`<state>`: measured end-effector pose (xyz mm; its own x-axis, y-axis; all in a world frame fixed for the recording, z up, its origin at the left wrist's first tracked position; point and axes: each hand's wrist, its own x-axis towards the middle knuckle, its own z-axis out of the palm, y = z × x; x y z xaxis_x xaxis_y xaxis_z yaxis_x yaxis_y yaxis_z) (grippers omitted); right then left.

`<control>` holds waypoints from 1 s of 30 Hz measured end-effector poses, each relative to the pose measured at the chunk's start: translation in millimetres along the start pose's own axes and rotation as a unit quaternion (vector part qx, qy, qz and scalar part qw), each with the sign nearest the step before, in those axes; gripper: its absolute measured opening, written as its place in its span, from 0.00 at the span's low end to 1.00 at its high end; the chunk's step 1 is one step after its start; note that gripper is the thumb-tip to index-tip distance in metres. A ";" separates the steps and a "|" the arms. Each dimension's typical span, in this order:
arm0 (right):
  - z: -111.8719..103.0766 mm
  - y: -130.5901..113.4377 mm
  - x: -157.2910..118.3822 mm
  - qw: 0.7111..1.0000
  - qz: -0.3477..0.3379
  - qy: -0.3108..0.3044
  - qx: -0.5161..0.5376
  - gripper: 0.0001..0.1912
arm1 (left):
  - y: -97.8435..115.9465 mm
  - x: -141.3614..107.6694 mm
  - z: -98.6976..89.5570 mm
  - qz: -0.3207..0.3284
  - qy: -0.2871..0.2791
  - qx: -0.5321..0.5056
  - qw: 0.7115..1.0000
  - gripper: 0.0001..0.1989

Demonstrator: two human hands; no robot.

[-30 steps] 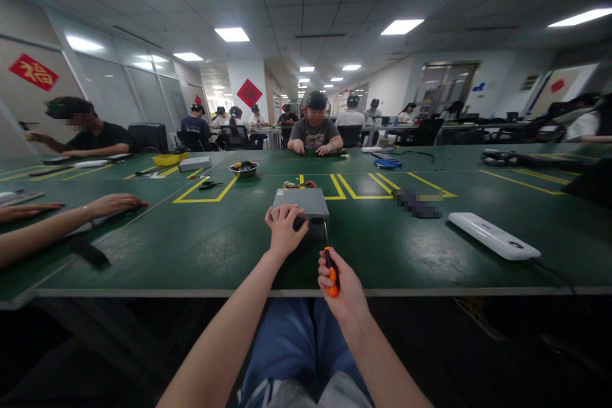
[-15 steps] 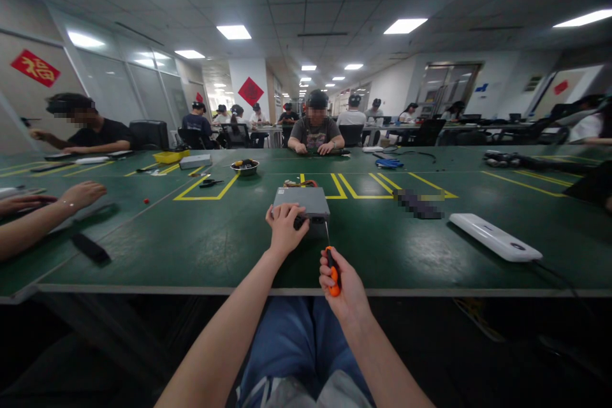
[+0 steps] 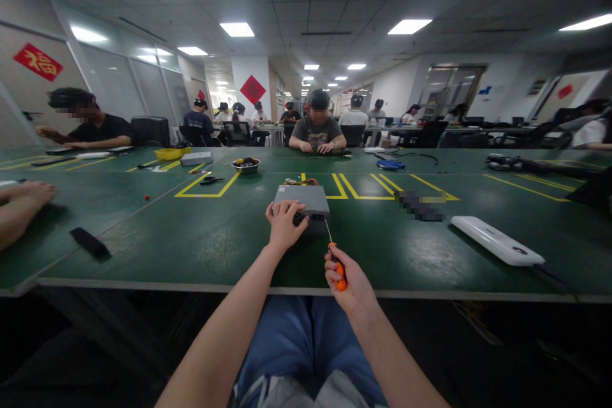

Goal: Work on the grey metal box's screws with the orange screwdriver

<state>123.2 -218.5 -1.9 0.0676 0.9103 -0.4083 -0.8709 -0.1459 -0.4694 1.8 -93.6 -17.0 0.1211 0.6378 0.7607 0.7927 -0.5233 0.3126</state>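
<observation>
Your left hand (image 3: pixel 285 224) is spread on the gray box (image 3: pixel 303 199), which sits on the table (image 3: pixel 215 248) inward from its near edge. Your right hand (image 3: pixel 351 280) grasps the screwdriver (image 3: pixel 340 274) by its handle; the tip seems to touch the box's near right corner, but it is small to see.

Box (image 3: pixel 306 196): grey metal, smooth, mostly matt. Screwdriver (image 3: pixel 340 275): shiny metal shaft, orange and black plastic-looking handle. Bench (image 3: pixel 217 239): green, smooth, semi-gloss, hazy light reflections. Bowl (image 3: pixel 245 167): shiny metal rim. Long device (image 3: pixel 495 241): white glossy plastic. Tray (image 3: pixel 171 153): yellow plastic look. Trousers (image 3: pixel 291 341): blue cloth, soft folds. Black strip (image 3: pixel 89 243): matt, material unclear.
</observation>
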 end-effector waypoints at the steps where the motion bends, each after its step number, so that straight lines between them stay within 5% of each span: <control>1: -0.2 -1.3 0.5 1.000 0.001 0.001 -0.002 0.09 | -0.7 0.4 0.1 0.001 -0.001 0.001 1.000 0.12; 16: 3.2 -5.0 12.8 0.999 0.022 -0.017 -0.021 0.11 | -6.4 6.8 4.9 -0.006 0.001 0.013 1.000 0.11; 24: 4.5 4.9 19.2 0.999 -0.033 -0.013 -0.015 0.07 | -8.5 6.1 8.5 -0.003 0.011 0.016 1.000 0.11; 30: 5.6 6.0 19.6 0.999 0.002 -0.034 -0.018 0.12 | -7.2 6.3 8.9 -0.010 0.011 0.020 1.000 0.12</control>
<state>116.6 -199.3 -8.4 0.0289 0.9339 -0.3564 -0.8527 -0.1630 -0.4963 2.1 -80.8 -19.5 0.0930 0.6354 0.7666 0.8177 -0.4880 0.3054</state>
